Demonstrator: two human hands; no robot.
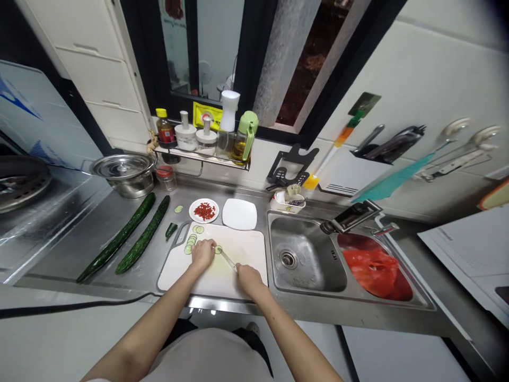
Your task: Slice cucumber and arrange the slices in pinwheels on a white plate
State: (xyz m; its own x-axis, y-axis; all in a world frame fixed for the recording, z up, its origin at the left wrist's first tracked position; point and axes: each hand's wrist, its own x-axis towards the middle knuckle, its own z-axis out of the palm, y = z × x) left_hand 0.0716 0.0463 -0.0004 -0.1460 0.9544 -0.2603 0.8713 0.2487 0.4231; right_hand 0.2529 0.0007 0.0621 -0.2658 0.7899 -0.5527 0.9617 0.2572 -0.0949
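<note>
My left hand [203, 253] rests on the white cutting board [214, 284]. Its fingers are bent together, their tips at the left edge of a cucumber slice [218, 249] that they hold against the board. A small knife [228, 259] sits in my closed right hand [249, 278], its tip at that same slice. To the left of my left hand, several cucumber slices [191, 241] overlap in a row, with more slices [198, 229] above them. Off the board's left side lie a short cucumber piece [170, 230] and a pale cut end [178, 209].
Two whole cucumbers [119, 239] lie at left, near a lidded steel pot [129, 178]. Behind the board stand a plate of red pieces [204, 220] and a white plate [239, 214]. The sink [306, 276] is right; condiments fill a shelf [207, 156].
</note>
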